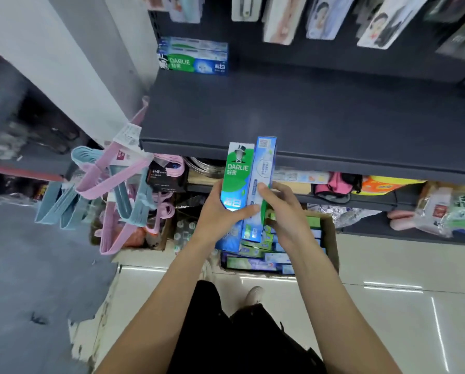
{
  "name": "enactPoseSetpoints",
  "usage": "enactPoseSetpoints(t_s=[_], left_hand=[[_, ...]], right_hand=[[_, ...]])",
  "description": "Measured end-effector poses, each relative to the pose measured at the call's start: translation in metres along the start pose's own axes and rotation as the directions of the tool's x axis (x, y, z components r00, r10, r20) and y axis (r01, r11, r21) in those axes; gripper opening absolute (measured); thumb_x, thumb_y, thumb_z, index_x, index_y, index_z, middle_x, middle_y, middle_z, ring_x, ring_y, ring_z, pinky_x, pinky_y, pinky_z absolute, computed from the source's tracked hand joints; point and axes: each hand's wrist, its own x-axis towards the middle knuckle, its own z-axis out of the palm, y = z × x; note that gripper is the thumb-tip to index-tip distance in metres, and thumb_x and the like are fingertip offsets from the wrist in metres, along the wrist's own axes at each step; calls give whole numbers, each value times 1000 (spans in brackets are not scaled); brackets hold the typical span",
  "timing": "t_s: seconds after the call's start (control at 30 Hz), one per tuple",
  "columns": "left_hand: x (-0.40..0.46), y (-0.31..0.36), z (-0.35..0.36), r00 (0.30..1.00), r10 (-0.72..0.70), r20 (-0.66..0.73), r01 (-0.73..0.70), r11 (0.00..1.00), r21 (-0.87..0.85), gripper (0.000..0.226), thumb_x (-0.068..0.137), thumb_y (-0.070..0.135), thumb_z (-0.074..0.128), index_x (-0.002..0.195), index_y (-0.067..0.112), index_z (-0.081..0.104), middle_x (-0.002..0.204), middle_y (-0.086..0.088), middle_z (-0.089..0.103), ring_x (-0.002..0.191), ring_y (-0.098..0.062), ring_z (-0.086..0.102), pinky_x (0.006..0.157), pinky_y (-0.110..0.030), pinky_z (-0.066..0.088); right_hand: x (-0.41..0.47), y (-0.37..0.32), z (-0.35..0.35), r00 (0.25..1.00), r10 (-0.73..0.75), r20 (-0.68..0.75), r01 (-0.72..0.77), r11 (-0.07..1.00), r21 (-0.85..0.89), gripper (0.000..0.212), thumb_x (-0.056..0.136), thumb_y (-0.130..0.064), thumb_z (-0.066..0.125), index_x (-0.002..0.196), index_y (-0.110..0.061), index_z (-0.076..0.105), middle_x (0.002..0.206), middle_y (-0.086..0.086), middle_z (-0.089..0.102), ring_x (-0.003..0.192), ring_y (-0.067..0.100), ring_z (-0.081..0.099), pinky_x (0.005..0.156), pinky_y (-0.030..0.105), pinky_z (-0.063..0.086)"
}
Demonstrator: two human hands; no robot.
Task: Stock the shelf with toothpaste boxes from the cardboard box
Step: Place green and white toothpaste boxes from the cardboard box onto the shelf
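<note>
Shelf: the dark grey shelf spans the upper right and middle of the frame, its front lip running just above the hands.
Floor: pale glossy tiles fill the lower right; grey flooring lies at lower left.
Cardboard box: the open cardboard box stands on the floor below the shelf, right of centre, packed with more toothpaste boxes lying flat.
Hangers: pink and blue hangers hang in a bunch at centre left, beside the shelf's left end.
Stocked boxes: a small stack of Darlie boxes sits at the shelf's back left corner, in the upper middle of the frame.
Held boxes: two toothpaste boxes are held upright and side by side at frame centre, over the cardboard box, their tops overlapping the shelf lip; the green Darlie box is on the left, the pale blue box touches it on the right.
Left hand: the left hand grips the green box low down, thumb stretched across the front; the other fingers are hidden behind it.
Right hand: the right hand pinches the pale blue box, thumb on its front face, fingers curled round its right edge.
</note>
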Motion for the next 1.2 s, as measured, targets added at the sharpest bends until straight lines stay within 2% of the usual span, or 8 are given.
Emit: enactPoseSetpoints(t_s=[0.27,0.47,0.6,0.73,0.83,0.93,1.07,1.2], left_hand=[[34,41,-79,966,67,250,-82,995,49,54,70,-5,76,105,30,54,98,20,65,83,11,64,67,-6,47],[57,40,-120,992,-16,128,8,998,65,67,65,14,86,121,19,49,112,7,66,97,-7,64,84,-23,51],[63,45,-151,984,-32,-175,21,997,-68,54,75,20,79,119,19,48,103,8,65,85,2,62,72,-12,48],[69,51,-186,954,-49,-296,11,991,-130,33,88,28,63,118,24,48,93,17,59,71,12,52,52,2,38],[72,49,-204,944,-109,-311,53,981,-186,12,95,30,54,101,38,47,89,22,54,69,13,45,53,-2,36],[75,44,-213,936,-147,-321,67,967,-247,16,96,27,51,107,38,47,85,24,49,65,14,41,58,-9,39],[75,42,-219,904,-218,-367,95,941,-324,25,96,29,50,120,32,47,90,15,52,67,7,43,53,-11,38],[76,43,-216,884,-265,-386,103,914,-392,20,96,27,51,115,29,49,89,8,62,57,-3,60,47,-14,47]], right_hand=[[9,-22,71,1000,-9,-6,7,977,-213,76,51,-64,80,107,-24,46,119,2,62,111,24,60,91,47,49],[39,-58,97,995,-96,-6,83,888,-452,47,80,-53,65,95,-9,61,98,1,69,86,15,62,68,26,45],[84,-80,116,999,-48,25,49,999,-14,38,89,-36,63,101,0,63,97,12,69,91,20,67,84,27,55],[151,-103,157,998,56,3,-53,914,401,20,91,-13,61,93,5,53,111,23,53,114,38,58,66,33,60],[200,-114,195,994,110,-2,-99,903,419,32,93,-12,57,118,6,50,140,21,41,120,40,53,69,37,57],[240,-123,223,992,114,-48,-92,937,336,43,95,-21,57,133,-5,45,141,10,48,115,32,60,68,31,57],[259,-124,226,999,-29,17,27,994,101,38,99,-29,42,127,-4,43,140,10,40,123,23,51,99,26,47],[233,-130,227,997,-70,-17,70,997,35,27,100,-15,45,117,4,52,94,11,61,73,17,65,64,22,57]])
